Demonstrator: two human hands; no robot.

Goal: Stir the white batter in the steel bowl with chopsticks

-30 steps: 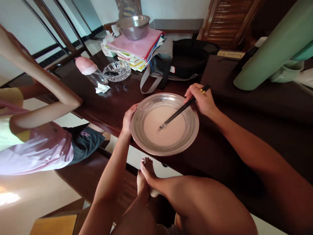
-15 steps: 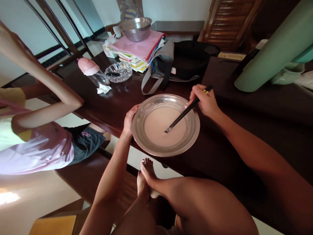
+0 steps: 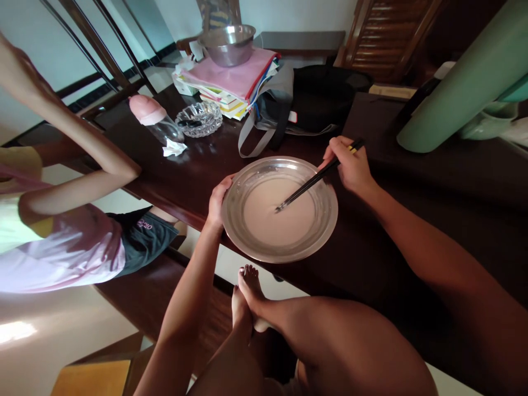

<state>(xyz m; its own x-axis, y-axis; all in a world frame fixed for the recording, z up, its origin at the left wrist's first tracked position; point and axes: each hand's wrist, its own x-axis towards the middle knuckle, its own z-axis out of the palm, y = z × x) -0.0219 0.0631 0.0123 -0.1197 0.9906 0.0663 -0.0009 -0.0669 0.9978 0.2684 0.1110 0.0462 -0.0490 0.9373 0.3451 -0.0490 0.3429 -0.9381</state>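
A wide metal bowl (image 3: pixel 237 234) sits near the front edge of the dark table, with a pale beige batter-like liquid (image 3: pixel 272 225) in it. My left hand (image 3: pixel 218 201) grips the bowl's left rim, its fingers partly hidden behind the wall. In my right hand (image 3: pixel 350 165), above the bowl's right rim, is a pair of black chopsticks (image 3: pixel 307 187) with a yellow band near the top. They slant down to the left, and their tips dip into the liquid near the middle of the bowl.
A person (image 3: pixel 74 231) sits at the left, one elbow by the table (image 3: pixel 165 181). Farther back are a pink-capped bottle (image 3: pixel 150 115), a crumpled tissue (image 3: pixel 174 147), a glass ashtray (image 3: pixel 202 121), a metal basin (image 3: pixel 231 49) on stacked papers, and a grey-black bag (image 3: pixel 313 99). A green cylinder (image 3: pixel 457 82) leans at the right.
The chopstick tips have shifted slightly left and up through the liquid. My right hand has risen a little and moved right. My left hand stays on the rim.
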